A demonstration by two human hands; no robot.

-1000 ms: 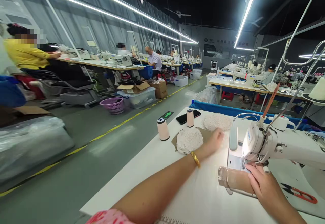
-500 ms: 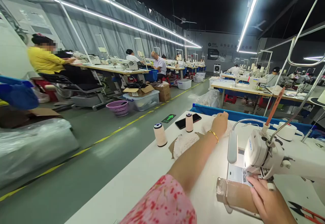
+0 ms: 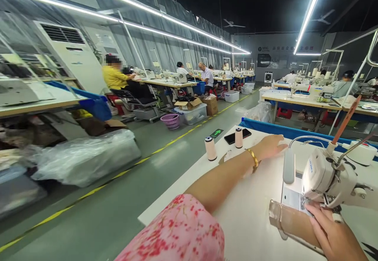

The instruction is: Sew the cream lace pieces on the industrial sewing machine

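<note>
My left hand point(image 3: 270, 146) reaches across the white table, fingers stretched out with the thumb apart, and nothing shows in its grasp. A gold bracelet circles that wrist. Close to this arm, a pale cloth piece point(image 3: 227, 155) is mostly hidden behind it. My right hand point(image 3: 336, 229) lies at the sewing machine point(image 3: 320, 174), its fingers extended beside the presser foot and resting against a beige-brown strip point(image 3: 295, 219) on the machine bed. What is under those fingertips is hidden.
Two thread cones, the nearer one point(image 3: 210, 148) and a smaller one point(image 3: 239, 138), stand by a black phone point(image 3: 245, 134). Dark scissor tips point(image 3: 370, 250) show at lower right. A blue cloth trough point(image 3: 265, 127) runs along the far edge. Other people sit at machines beyond the aisle.
The view has turned left, so everything sits further right. My left hand, bent at the fingers before, is now lower and stretched out. My right hand stays at the presser foot.
</note>
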